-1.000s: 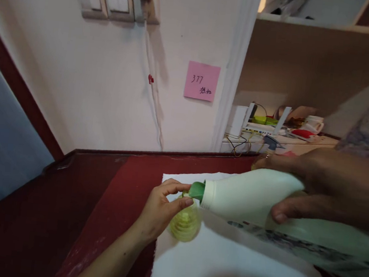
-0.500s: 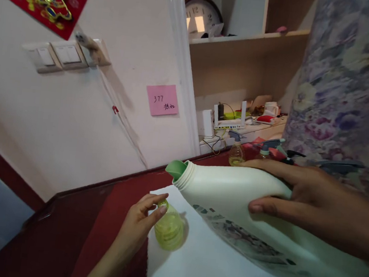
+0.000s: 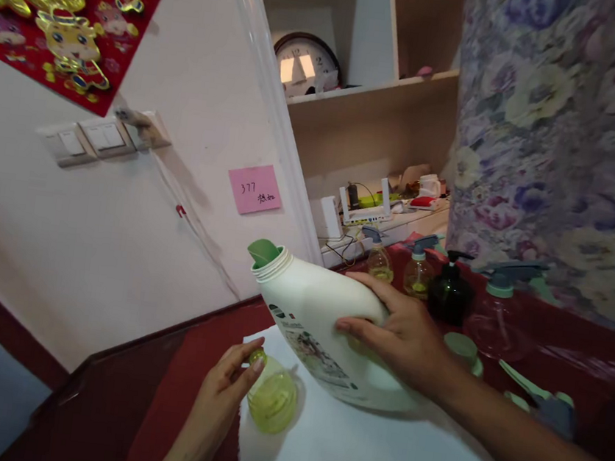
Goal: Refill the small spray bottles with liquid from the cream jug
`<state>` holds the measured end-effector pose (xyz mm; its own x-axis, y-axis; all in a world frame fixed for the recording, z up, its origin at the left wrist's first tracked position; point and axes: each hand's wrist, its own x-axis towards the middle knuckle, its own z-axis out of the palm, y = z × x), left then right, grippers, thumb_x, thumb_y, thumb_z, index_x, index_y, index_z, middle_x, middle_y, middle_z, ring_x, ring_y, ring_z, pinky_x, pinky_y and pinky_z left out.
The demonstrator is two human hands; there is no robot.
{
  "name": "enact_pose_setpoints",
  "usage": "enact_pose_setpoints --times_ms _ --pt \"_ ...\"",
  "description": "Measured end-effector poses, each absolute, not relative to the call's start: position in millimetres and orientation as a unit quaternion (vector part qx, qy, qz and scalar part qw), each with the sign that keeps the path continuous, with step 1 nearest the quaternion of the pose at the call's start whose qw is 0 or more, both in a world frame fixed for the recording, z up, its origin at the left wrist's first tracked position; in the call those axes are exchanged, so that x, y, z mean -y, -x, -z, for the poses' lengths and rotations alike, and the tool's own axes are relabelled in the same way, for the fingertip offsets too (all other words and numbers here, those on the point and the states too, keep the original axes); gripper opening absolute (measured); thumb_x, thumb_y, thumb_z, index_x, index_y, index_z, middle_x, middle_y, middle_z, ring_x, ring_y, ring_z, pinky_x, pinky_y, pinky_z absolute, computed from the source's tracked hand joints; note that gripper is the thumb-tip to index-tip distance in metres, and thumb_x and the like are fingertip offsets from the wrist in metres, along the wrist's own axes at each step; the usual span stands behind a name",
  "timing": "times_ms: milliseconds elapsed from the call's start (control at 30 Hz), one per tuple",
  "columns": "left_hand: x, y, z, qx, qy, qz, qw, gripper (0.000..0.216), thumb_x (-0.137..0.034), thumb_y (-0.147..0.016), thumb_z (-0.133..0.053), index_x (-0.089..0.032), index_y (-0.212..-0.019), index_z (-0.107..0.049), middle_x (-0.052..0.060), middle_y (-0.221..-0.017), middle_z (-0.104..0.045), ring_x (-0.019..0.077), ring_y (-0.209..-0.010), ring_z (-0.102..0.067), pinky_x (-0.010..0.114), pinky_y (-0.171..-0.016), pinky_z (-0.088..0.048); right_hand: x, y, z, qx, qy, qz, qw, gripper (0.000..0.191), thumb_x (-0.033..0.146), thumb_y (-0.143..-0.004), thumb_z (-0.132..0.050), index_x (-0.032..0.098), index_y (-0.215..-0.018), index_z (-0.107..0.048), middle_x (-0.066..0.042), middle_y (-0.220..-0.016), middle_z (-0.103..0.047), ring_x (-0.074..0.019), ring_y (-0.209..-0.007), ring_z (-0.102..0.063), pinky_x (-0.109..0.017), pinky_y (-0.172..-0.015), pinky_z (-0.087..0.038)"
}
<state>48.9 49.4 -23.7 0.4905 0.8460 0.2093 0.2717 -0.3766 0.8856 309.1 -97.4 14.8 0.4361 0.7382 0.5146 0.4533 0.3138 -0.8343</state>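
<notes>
My right hand (image 3: 391, 325) grips the handle of a large pale green detergent jug (image 3: 325, 314). The jug leans to the left, and its uncapped mouth with a green pouring lip points up and left. Below the mouth, a small clear yellow-green bottle (image 3: 272, 400) stands on white paper (image 3: 349, 450), with yellowish liquid inside. My left hand (image 3: 220, 387) pinches that bottle's open neck between thumb and fingers. No stream of liquid shows between jug and bottle.
Behind the jug stand spray bottles (image 3: 419, 273), a black pump bottle (image 3: 449, 291) and a clear spray bottle (image 3: 499, 319). A round green cap (image 3: 461, 346) and a loose spray head (image 3: 548, 406) lie at the right. A white router (image 3: 365, 211) is on the shelf.
The jug has moved left and back and is more upright, its mouth higher. My left hand stays on the small bottle. The camera view has shifted, showing more bottles at the right.
</notes>
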Motion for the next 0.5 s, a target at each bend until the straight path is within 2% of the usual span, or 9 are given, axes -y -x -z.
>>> enact_pose_setpoints --times_ms 67,233,400,500 --pt "-48 -49 29 -0.377 -0.737 -0.357 0.433 0.053 -0.056 -0.084 -0.071 -0.021 -0.122 -0.072 0.013 -0.125 -0.067 0.0325 -0.123 -0.059 0.041 -0.102 -0.047 78 -307 -4 0.501 0.567 -0.123 0.642 0.054 0.042 -0.073 -0.081 0.028 -0.124 -0.067 -0.002 -0.103 -0.077 -0.0257 -0.090 -0.070 -0.037 -0.080 -0.055" --pt "-50 -45 51 -0.378 -0.696 -0.369 0.486 0.059 -0.058 -0.081 -0.074 -0.020 -0.127 -0.068 0.014 -0.131 -0.067 0.0323 -0.122 -0.062 0.037 -0.097 -0.052 26 -303 23 0.491 0.523 -0.148 0.681 0.059 0.048 -0.074 -0.079 0.025 -0.127 -0.064 -0.004 -0.109 -0.076 -0.0250 -0.095 -0.070 -0.035 -0.082 -0.056" --pt "-58 -38 74 -0.368 -0.702 -0.373 0.482 0.062 -0.062 -0.079 -0.073 -0.020 -0.125 -0.070 0.016 -0.137 -0.065 0.0365 -0.128 -0.058 0.045 -0.106 -0.048 -11 -295 42 0.483 0.496 -0.162 0.703 0.057 0.046 -0.074 -0.080 0.023 -0.123 -0.065 -0.005 -0.108 -0.076 -0.0249 -0.095 -0.070 -0.034 -0.083 -0.057" --pt "-54 -40 77 -0.375 -0.704 -0.387 0.463 0.062 -0.062 -0.077 -0.073 -0.021 -0.124 -0.071 0.014 -0.136 -0.066 0.0387 -0.130 -0.057 0.046 -0.107 -0.049 -21 -295 49 0.476 0.493 -0.160 0.711 0.056 0.046 -0.075 -0.079 0.021 -0.123 -0.064 -0.007 -0.113 -0.075 -0.0260 -0.100 -0.069 -0.036 -0.087 -0.056"
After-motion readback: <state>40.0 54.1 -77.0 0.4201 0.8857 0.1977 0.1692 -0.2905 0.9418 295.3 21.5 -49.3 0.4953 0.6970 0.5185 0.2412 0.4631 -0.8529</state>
